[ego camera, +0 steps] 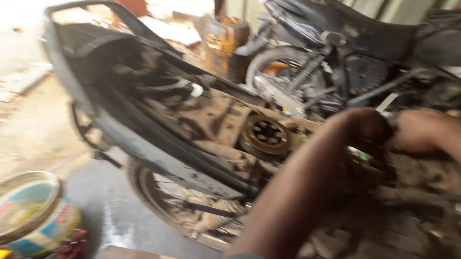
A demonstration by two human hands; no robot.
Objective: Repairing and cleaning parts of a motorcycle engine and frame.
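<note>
Both hands, left hand [362,126] and right hand [422,129], clench a small tool [387,107] beside the motorcycle's round clutch hub [266,134]; greasy fingers could slip.

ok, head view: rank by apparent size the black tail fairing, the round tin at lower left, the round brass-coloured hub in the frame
1. black tail fairing, by far the largest.
2. round tin; it sits nearer the camera, so its lead over the hub may be partly nearness.
3. round brass-coloured hub, smallest.
</note>
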